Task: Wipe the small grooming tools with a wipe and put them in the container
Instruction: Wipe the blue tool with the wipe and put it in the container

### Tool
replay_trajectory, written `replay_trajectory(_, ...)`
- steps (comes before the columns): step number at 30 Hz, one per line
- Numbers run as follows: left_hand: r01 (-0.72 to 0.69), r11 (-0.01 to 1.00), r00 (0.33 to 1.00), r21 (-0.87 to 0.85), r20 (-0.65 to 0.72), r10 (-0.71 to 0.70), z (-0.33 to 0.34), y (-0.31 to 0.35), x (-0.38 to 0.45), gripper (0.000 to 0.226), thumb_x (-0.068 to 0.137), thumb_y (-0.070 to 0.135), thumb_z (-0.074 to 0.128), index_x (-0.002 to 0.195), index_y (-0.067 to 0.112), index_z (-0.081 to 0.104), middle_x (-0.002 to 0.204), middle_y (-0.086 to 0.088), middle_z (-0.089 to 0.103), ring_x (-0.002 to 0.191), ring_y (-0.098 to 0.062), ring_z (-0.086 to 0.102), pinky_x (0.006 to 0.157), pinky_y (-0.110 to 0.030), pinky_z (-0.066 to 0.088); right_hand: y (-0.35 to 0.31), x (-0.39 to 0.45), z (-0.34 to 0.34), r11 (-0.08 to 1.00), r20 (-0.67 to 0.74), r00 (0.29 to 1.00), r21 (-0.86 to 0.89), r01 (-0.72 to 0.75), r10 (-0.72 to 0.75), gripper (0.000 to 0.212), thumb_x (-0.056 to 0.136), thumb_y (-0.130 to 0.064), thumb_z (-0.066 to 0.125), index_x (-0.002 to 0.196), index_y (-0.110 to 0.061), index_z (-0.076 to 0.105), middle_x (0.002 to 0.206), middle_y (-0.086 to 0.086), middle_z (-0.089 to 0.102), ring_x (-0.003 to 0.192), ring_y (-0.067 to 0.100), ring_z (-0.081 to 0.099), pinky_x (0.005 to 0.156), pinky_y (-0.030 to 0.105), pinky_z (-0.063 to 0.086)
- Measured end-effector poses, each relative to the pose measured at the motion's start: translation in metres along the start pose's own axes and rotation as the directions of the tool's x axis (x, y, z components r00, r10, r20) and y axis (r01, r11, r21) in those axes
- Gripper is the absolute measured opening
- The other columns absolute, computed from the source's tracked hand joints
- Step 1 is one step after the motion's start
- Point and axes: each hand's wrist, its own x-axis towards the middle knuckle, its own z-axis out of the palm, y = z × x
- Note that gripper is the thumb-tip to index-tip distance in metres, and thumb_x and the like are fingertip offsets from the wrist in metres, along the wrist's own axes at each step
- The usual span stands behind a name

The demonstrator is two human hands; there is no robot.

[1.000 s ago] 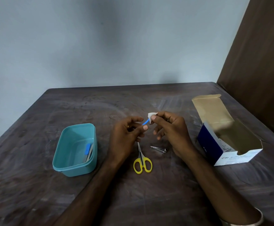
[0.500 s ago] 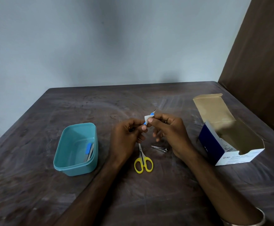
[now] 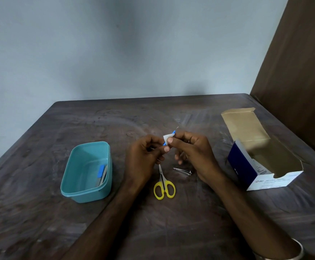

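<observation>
Scissors: the yellow-handled scissors [image 3: 163,184] lie flat on the bench [image 3: 171,231], nearest of the loose tools, blades pointing away towards the hands.
Nail clipper: the metal nail clipper [image 3: 183,171] lies on the bench just right of the scissor blades, partly under the right hand.
Container: the teal container [image 3: 72,186] stands on the left of the bench, well apart from the hands; a blue-handled tool [image 3: 102,173] lies along its right inner wall.
Left hand: the left hand [image 3: 143,158] has its fingers curled, pinching the near end of a slim blue tool [image 3: 173,132] above the bench.
Right hand: the right hand [image 3: 194,154] pinches a small white wipe [image 3: 167,137] round that tool's shaft, thumb and forefinger pressed together on it.
Blue tool: it tilts up and away to the right, its thin tip showing beyond the wipe.
Box: an open cardboard box [image 3: 243,166] of alcohol swabs stands on the right, flap raised on its far side.
</observation>
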Motion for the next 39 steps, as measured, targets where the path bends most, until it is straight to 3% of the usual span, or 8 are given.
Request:
replay_trajectory(9, -0.018, 1.0, 1.0, -0.011, 0.009, 0.018, 0.003, 0.001, -0.001, 0.015, 0.08, 0.007, 0.078, 0.093, 0.012, 0.073, 0.076, -0.003, 0.074, 0.056, -0.014, 0.068, 0.054, -0.026, 0.057, -0.005, -0.002, -0.002, 0.993, -0.089, 0.996, 0.117, 0.003, 0.008, 0.01, 0.091, -0.021, 0.069, 0.095, -0.015, 0.076, 0.079, 0.002, 0.073, 0.05, 0.015, 0.055, 0.044, 0.027, 0.047)
replay_trajectory(16, -0.021, 0.999, 1.0, -0.027, -0.013, 0.02, 0.001, 0.004, -0.003, 0.017, 0.078, 0.006, 0.078, 0.086, 0.019, 0.071, 0.074, -0.002, 0.073, 0.056, -0.015, 0.069, 0.054, -0.027, 0.058, -0.001, -0.001, 0.0, 0.998, -0.01, 1.0, 0.055, 0.015, -0.014, 0.01, 0.09, -0.019, 0.071, 0.093, -0.013, 0.078, 0.076, 0.006, 0.072, 0.05, 0.016, 0.052, 0.046, 0.028, 0.047)
replay_trajectory(23, -0.036, 0.998, 0.998, -0.057, -0.047, 0.033, 0.0, 0.003, -0.004, 0.023, 0.076, 0.003, 0.08, 0.09, 0.006, 0.062, 0.072, -0.01, 0.072, 0.056, -0.021, 0.07, 0.054, -0.032, 0.059, 0.0, -0.003, 0.005, 0.998, 0.046, 0.999, 0.056, -0.033, 0.03, 0.01, 0.089, -0.018, 0.071, 0.09, -0.012, 0.079, 0.072, 0.021, 0.059, 0.051, 0.021, 0.047, 0.046, 0.03, 0.044)
replay_trajectory(27, -0.022, 0.998, 0.999, -0.056, -0.027, 0.02, 0.0, 0.007, -0.002, 0.032, 0.076, 0.015, 0.082, 0.098, 0.009, 0.06, 0.071, -0.008, 0.071, 0.06, -0.02, 0.07, 0.056, -0.039, 0.059, 0.001, -0.001, 0.005, 0.998, 0.053, 0.998, 0.047, -0.039, 0.037, 0.009, 0.091, -0.015, 0.069, 0.088, -0.013, 0.077, 0.067, 0.006, 0.063, 0.052, 0.017, 0.05, 0.046, 0.028, 0.044)
replay_trajectory(29, -0.045, 0.999, 0.997, 0.018, -0.06, 0.046, -0.002, 0.007, 0.0, 0.024, 0.081, 0.033, 0.075, 0.099, 0.02, 0.066, 0.077, 0.001, 0.072, 0.072, -0.014, 0.071, 0.063, -0.04, 0.061, -0.001, -0.002, 0.004, 0.999, 0.081, 0.996, 0.029, -0.029, 0.026, 0.011, 0.094, -0.015, 0.064, 0.092, -0.013, 0.075, 0.075, 0.0, 0.07, 0.06, 0.019, 0.057, 0.046, 0.029, 0.046)
replay_trajectory(33, -0.092, 0.995, 0.992, 0.041, -0.084, 0.095, -0.006, 0.009, 0.001, 0.017, 0.091, 0.034, 0.067, 0.098, 0.021, 0.076, 0.085, 0.008, 0.075, 0.082, -0.004, 0.071, 0.069, -0.028, 0.058, -0.005, -0.006, 0.005, 1.0, 0.202, 0.979, -0.015, -0.024, 0.027, 0.016, 0.099, -0.016, 0.057, 0.108, -0.011, 0.069, 0.094, 0.006, 0.077, 0.078, 0.023, 0.07, 0.049, 0.03, 0.047)
replay_trajectory(36, -0.1, 0.995, 0.993, -0.009, -0.058, 0.099, -0.007, 0.012, 0.001, 0.012, 0.09, 0.024, 0.069, 0.093, 0.016, 0.078, 0.087, 0.005, 0.076, 0.086, -0.01, 0.072, 0.073, -0.032, 0.058, -0.004, -0.009, 0.009, 0.999, 0.3, 0.954, -0.047, 0.009, 0.006, 0.02, 0.1, -0.014, 0.056, 0.113, -0.005, 0.068, 0.094, 0.017, 0.075, 0.068, 0.015, 0.07, 0.049, 0.03, 0.048)
replay_trajectory(39, -0.079, 0.994, 0.995, -0.07, -0.073, 0.073, -0.008, 0.013, 0.001, 0.01, 0.089, 0.018, 0.071, 0.087, 0.012, 0.078, 0.081, 0.0, 0.076, 0.081, -0.016, 0.072, 0.077, -0.039, 0.059, -0.004, -0.008, 0.012, 0.997, 0.296, 0.955, -0.063, 0.047, -0.026, 0.016, 0.098, -0.012, 0.058, 0.105, -0.003, 0.07, 0.082, 0.013, 0.072, 0.059, 0.017, 0.061, 0.051, 0.031, 0.047)
